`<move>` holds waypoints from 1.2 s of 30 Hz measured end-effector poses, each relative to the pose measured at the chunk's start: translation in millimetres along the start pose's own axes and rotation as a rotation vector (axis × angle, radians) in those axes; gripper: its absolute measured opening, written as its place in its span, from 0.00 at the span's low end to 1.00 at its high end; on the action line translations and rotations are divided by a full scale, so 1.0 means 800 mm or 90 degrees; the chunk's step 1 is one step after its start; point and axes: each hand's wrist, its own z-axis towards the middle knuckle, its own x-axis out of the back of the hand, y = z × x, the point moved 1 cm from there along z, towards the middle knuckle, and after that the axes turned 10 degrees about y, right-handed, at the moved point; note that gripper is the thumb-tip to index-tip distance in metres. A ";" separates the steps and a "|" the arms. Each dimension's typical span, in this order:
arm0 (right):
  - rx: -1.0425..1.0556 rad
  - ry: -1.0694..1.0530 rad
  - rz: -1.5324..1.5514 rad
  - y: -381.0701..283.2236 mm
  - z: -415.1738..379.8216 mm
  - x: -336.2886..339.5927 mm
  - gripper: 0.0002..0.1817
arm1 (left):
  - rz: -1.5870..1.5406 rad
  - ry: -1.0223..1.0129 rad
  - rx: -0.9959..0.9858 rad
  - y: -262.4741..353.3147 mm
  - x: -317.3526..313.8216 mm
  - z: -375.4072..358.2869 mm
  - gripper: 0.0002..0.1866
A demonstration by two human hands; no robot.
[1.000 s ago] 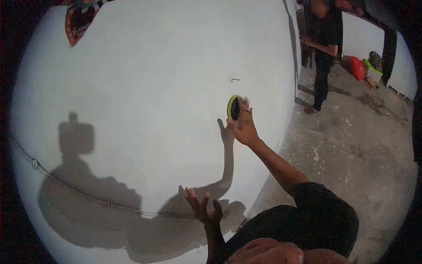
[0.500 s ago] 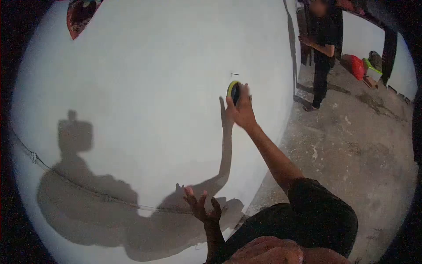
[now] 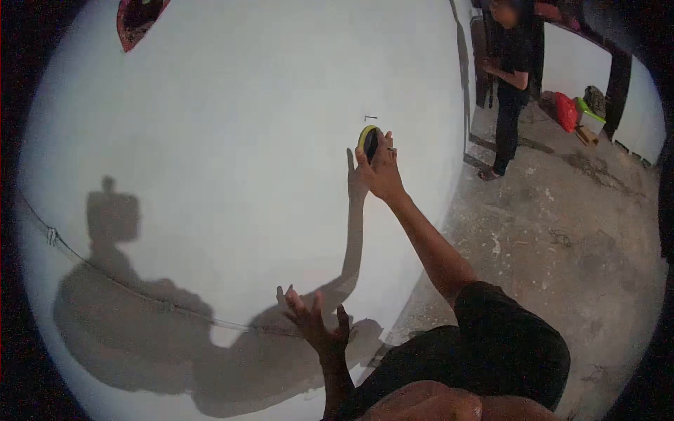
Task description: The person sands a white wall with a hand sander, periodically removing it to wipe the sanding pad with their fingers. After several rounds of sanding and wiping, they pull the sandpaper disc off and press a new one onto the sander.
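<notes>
In the head view, my right hand point(image 3: 381, 170) is raised against the white wall point(image 3: 253, 133). Its fingers and thumb grip the edges of a round object with a yellow-green rim and a dark face point(image 3: 368, 140); its exact kind I cannot make out. Just above this object, a thin nail point(image 3: 371, 118) sticks out of the wall and casts a small shadow. Lower down, my left hand point(image 3: 321, 326) is held in front of the wall with its fingers spread, holding nothing.
A cable point(image 3: 144, 296) runs along the lower wall. At the upper left hangs a red-edged object point(image 3: 133, 28). To the right, a person in dark clothes point(image 3: 511, 91) stands on the concrete floor point(image 3: 519, 245), with a red bag point(image 3: 564, 111) and a green-rimmed box point(image 3: 591, 118) behind.
The view has shifted slightly. My right hand stays just below the nail with the round object in its grip. The fingers of my left hand have spread wider.
</notes>
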 end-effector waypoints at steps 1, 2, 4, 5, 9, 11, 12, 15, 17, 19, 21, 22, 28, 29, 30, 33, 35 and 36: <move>0.004 -0.012 -0.003 0.001 -0.005 -0.003 0.54 | 0.079 -0.037 0.040 0.006 0.003 0.003 0.31; 0.008 -0.010 -0.003 0.002 -0.025 -0.007 0.54 | 0.077 -0.033 0.039 0.011 0.006 0.003 0.31; 0.099 -0.079 -0.040 -0.008 -0.072 -0.011 0.54 | 0.215 -0.031 0.078 0.016 0.003 0.003 0.36; 0.098 -0.076 -0.044 -0.010 -0.075 -0.010 0.54 | 0.210 -0.032 0.076 0.017 -0.001 0.006 0.36; 0.102 -0.051 -0.085 -0.006 -0.056 -0.003 0.50 | 0.131 0.015 0.114 0.033 -0.002 0.016 0.41; 0.055 -0.028 -0.050 -0.009 -0.020 0.007 0.50 | 0.137 0.006 0.113 0.035 -0.004 0.017 0.43; 0.051 -0.029 -0.055 -0.004 -0.024 0.003 0.50 | 0.137 0.011 0.119 0.034 -0.004 0.014 0.45; 0.132 -0.080 -0.092 0.009 -0.052 -0.015 0.54 | 0.170 0.007 0.112 0.034 -0.002 0.011 0.46; 0.120 -0.107 -0.075 -0.004 -0.073 -0.009 0.55 | 0.209 -0.009 0.100 0.039 0.002 0.013 0.46; 0.121 -0.059 -0.108 0.000 -0.061 -0.007 0.55 | 0.084 -0.009 0.140 0.052 0.005 0.015 0.45; 0.084 -0.022 -0.072 0.013 -0.017 -0.004 0.55 | 0.042 -0.010 0.133 0.053 0.007 0.009 0.44; 0.084 -0.020 -0.072 0.015 -0.010 -0.003 0.55 | -0.010 -0.004 0.130 0.053 0.004 0.006 0.44; 0.131 -0.039 -0.061 0.005 -0.062 -0.001 0.48 | -0.117 -0.014 0.120 0.054 -0.002 -0.002 0.40; 0.133 -0.039 -0.060 0.007 -0.052 -0.002 0.48 | -0.117 -0.012 0.120 0.054 -0.005 -0.002 0.40; 0.106 -0.028 -0.087 0.012 -0.035 -0.005 0.51 | -0.093 -0.015 0.088 0.051 -0.008 -0.005 0.39; 0.011 -0.002 -0.062 0.018 0.006 0.001 0.55 | -0.054 -0.030 0.045 0.047 -0.008 -0.009 0.36; -0.013 0.002 -0.045 0.019 0.005 -0.005 0.55 | -0.046 -0.026 0.036 0.044 -0.013 -0.007 0.35; 0.037 -0.003 -0.073 0.027 -0.013 -0.016 0.52 | -0.040 -0.035 0.046 0.041 -0.012 -0.008 0.34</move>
